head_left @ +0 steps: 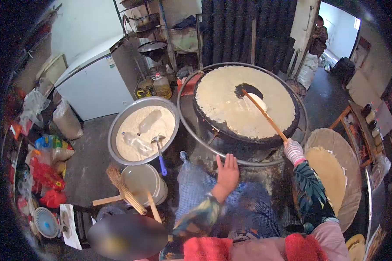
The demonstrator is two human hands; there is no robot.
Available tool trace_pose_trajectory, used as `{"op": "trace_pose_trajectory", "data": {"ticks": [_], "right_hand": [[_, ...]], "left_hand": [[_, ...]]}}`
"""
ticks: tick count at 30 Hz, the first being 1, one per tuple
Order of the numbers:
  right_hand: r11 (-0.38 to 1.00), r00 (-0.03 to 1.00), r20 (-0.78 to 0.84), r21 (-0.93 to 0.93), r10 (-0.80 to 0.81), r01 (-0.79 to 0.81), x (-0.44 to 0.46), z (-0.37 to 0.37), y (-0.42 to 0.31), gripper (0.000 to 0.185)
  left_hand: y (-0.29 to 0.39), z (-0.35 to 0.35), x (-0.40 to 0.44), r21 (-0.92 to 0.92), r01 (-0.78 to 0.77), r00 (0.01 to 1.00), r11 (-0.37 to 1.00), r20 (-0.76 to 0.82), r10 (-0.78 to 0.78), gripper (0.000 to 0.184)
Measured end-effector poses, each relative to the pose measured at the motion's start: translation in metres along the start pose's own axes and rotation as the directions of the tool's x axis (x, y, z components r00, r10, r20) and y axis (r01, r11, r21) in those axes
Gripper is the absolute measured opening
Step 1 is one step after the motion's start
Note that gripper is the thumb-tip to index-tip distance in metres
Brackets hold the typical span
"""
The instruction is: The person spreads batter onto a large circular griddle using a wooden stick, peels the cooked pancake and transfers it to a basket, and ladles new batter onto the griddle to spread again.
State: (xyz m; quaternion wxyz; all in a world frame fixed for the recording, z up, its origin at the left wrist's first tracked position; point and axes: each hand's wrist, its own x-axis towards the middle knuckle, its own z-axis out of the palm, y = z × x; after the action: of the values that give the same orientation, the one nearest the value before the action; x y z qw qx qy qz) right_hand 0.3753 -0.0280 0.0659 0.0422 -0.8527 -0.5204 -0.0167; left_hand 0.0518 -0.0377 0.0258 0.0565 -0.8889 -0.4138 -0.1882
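Note:
My right hand (294,152), in a striped glove, grips the end of a long wooden stick (268,117). The stick's far end reaches the middle of a large round griddle (199,114). Pale batter (231,95) covers most of the griddle, with a dark bare patch near the centre and a whitish lump of batter (258,102) beside the stick. Bare and empty, my left hand (228,175) is held above my lap near the metal ring around the griddle, its fingers stretched out.
Left of the griddle stand a basin (113,138) of flour or batter with a blue-handled ladle (162,163) and a bucket (161,187) with a brush (124,191). Flat round cakes (324,174) lie at right. A person (319,38) stands by the doorway.

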Motion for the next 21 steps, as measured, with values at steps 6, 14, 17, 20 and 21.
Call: {"op": "trace_pose_trajectory", "data": {"ticks": [6,14,17,20,21], "right_hand": [[0.992,0.989,0.090,-0.039,-0.118,0.122,-0.019,0.004,0.001,0.025],[0.977,0.977,0.038,-0.030,-0.208,0.209,-0.014,-0.008,0.006,0.026],[0.999,1.000,0.018,-0.027,-0.019,0.019,0.000,0.009,0.031,0.028],[0.999,0.999,-0.015,0.016,-0.040,0.041,-0.006,-0.001,0.017,0.025],[0.994,0.993,-0.066,0.050,-0.097,0.100,-0.006,-0.009,0.010,0.024]], "left_hand": [[-0.031,-0.001,-0.002,0.088,0.025,1.000,0.996,0.002,-0.025,0.044],[-0.070,-0.009,0.008,0.050,0.148,0.988,0.988,0.038,-0.150,0.044],[-0.089,0.000,0.007,0.146,0.207,0.978,0.967,-0.023,-0.206,0.045],[-0.095,-0.009,0.003,0.179,0.276,0.960,0.944,-0.014,-0.278,0.047],[-0.096,-0.013,0.008,0.196,0.321,0.946,0.927,-0.025,-0.322,0.048]]}}
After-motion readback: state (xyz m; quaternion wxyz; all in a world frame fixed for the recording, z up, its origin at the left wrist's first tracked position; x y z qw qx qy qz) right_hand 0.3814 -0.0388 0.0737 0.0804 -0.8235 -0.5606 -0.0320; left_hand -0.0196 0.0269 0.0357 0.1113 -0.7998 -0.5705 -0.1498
